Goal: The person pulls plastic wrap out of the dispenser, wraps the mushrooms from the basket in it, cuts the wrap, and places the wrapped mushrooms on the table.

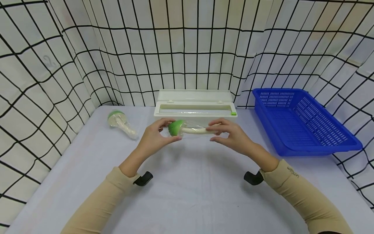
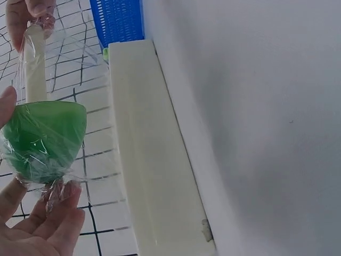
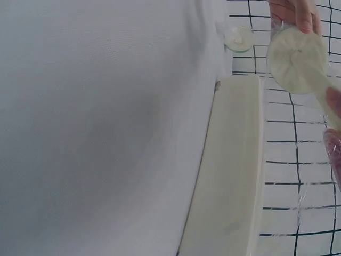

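far left: a second toy mushroom (image 1: 121, 123) is seen lying on the counter (image 1: 187, 182), well apart from both hands, with its green cap toward the back wall.
left hand: the left hand (image 1: 153, 138) is curled around the green cap end of the toy mushroom (image 1: 190, 129). the cap is pinched between thumb and fingers, with clear wrap caught under the fingertips (image 2: 58, 197).
thing held: the toy mushroom is held up above the counter, just in front of the white wrap box (image 1: 195, 109). it is not resting on anything.
long axis: the toy mushroom is laid flat, running from left to right. the cap points to the left hand and the stalk points to the right hand.
how it looks: a round bright green cap (image 2: 45, 138) and a long pale stalk (image 2: 35, 66) are seen. clear wrap (image 2: 74, 64) is pulled over it, shiny and crinkled, and bunched at the cap. the flat pale end is shown in the right wrist view.
right hand: the right hand (image 1: 232, 136) is closed on the stalk end, which is pinched by the fingertips (image 3: 298, 13).
nearer hand: both hands are on it, one at each end, so neither is nearer.
far right: a blue basket (image 1: 304, 122) is set on the counter, well apart from the hands.
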`<state>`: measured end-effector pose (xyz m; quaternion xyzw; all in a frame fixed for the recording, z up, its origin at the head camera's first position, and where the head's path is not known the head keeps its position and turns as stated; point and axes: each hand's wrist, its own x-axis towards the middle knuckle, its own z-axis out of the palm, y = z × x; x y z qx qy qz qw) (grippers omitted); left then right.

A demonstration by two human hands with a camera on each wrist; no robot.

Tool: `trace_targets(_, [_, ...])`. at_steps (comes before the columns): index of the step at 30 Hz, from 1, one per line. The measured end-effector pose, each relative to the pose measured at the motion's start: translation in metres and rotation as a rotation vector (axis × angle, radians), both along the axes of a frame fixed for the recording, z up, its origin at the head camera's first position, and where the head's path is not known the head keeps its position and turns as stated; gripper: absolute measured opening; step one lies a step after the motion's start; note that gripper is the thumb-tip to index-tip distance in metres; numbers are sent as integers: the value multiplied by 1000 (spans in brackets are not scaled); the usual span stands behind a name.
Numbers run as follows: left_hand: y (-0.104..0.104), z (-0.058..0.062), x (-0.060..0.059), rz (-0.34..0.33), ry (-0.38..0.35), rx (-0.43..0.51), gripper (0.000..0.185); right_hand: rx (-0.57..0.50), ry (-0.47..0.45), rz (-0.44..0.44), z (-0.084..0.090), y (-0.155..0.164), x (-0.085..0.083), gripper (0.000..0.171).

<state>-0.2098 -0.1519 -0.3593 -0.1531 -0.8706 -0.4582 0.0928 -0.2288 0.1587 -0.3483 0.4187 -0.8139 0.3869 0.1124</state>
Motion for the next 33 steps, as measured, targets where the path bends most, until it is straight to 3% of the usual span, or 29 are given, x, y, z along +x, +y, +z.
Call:
trace_targets(5, [2,1,-3,4,-72,77,64,18,95,-44,1,-3,0,40])
trace_targets(10, [2,2,-6,-34,-46,119,66,-25,140,-76,0,-4,-3,37])
trace_targets(18, [2,-1,-7,-111,-62,128,87,-41,13,-147,2,-3,-6,34])
trace_targets(25, [4,-5,-11,-114,2,67,80,-46,-37,-157,2,0,-8,32])
trace_targets(33, [-1,-11,-18,-81,9,-14,75,26,-96,-205,2,-3,-16,35])
